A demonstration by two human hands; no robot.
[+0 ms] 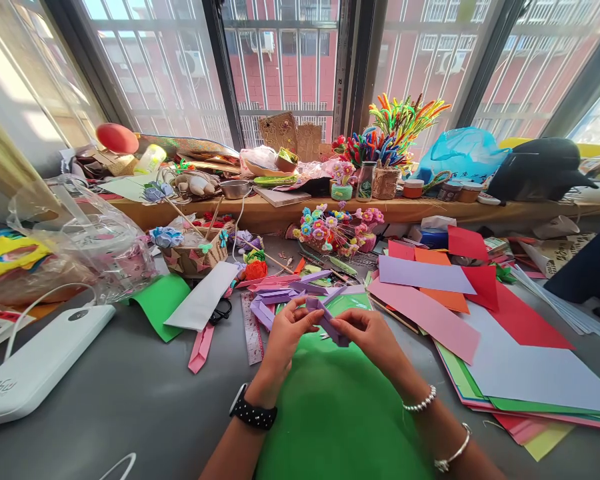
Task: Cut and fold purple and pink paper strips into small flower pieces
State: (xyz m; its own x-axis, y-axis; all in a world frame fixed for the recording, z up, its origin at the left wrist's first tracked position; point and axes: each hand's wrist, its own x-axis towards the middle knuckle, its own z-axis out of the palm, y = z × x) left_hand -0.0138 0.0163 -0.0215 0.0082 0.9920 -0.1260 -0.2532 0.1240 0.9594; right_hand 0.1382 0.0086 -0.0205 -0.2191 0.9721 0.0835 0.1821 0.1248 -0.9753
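Cardboard box (185, 263) left of the green mat (340, 413) held paper flowers (166, 237); purple strips (263, 313) by the mat's far-left edge lay already folded. Over the mat, left hand (285, 330) and right hand (375, 337) pinched a purple piece (327, 321), seemingly part-folded; right of the mat, flat sheets (540, 373) looked unworked.

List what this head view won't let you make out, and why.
Head view: part of the purple folded paper, covered by the left hand and right hand.
Head view: the face of the watch, angled away.
Head view: most of the lower sheets, under the pale sheet.
Head view: the rest of the foreground white cable, past the bottom edge.
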